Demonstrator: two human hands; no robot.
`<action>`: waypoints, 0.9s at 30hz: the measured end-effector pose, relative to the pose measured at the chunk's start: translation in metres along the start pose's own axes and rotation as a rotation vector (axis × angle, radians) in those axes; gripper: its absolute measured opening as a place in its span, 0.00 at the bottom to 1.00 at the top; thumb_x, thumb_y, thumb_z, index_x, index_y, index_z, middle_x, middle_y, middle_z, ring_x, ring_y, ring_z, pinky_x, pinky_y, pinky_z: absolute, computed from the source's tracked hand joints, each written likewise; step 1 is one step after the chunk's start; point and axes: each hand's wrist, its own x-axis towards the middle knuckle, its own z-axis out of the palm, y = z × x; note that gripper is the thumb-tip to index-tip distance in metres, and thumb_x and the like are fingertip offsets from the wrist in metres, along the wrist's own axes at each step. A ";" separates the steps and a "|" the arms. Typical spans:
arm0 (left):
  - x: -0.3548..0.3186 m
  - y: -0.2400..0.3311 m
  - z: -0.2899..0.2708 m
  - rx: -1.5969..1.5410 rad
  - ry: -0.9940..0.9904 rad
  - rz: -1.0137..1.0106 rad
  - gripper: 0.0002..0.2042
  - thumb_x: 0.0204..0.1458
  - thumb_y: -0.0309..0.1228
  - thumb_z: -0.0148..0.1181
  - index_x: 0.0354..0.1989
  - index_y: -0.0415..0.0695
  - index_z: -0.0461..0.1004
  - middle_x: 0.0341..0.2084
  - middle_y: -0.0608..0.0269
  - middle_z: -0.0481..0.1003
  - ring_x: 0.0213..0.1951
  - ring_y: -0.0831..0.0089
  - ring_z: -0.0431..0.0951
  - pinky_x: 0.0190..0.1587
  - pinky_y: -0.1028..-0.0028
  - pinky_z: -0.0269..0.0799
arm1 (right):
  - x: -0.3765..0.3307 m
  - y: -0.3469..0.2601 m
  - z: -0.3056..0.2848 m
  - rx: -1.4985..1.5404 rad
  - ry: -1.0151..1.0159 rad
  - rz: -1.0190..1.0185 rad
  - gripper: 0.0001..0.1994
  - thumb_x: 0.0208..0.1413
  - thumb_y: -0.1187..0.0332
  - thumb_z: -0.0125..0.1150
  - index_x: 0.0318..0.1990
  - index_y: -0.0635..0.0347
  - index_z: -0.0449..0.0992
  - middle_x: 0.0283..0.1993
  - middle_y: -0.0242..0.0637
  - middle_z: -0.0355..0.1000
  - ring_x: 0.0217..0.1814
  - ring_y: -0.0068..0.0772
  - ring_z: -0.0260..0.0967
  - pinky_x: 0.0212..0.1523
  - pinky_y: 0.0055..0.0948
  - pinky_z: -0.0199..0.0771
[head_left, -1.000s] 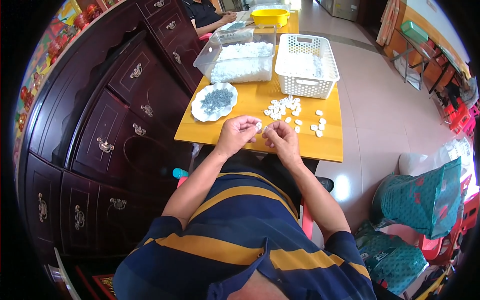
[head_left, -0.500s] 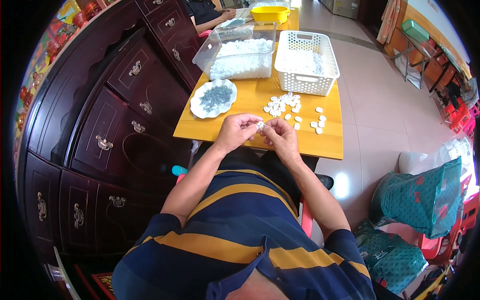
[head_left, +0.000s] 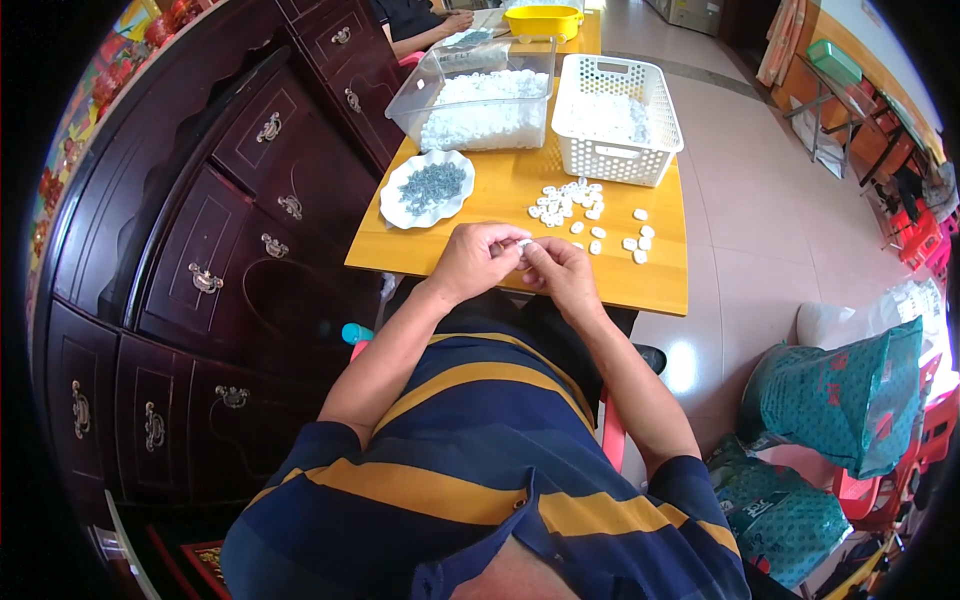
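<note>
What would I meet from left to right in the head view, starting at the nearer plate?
Scalloped white plate, pinched white piece, cluster of white pieces, smaller group of white pieces, upper teal bag.

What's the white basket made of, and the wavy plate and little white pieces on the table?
The basket looks like matte white plastic: its wall has neat rows of holes.
The plate is smooth and white, maybe plastic or ceramic; its wavy rim fits either.
The pieces are probably white plastic, rounded and alike; too small to tell their finish.
</note>
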 end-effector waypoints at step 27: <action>0.002 0.010 0.003 0.359 0.018 0.319 0.14 0.51 0.27 0.68 0.47 0.40 0.80 0.37 0.52 0.81 0.36 0.53 0.82 0.40 0.64 0.79 | 0.013 0.019 -0.013 0.286 -0.081 0.096 0.12 0.69 0.60 0.58 0.39 0.57 0.80 0.34 0.30 0.80 0.33 0.18 0.74 0.38 0.19 0.74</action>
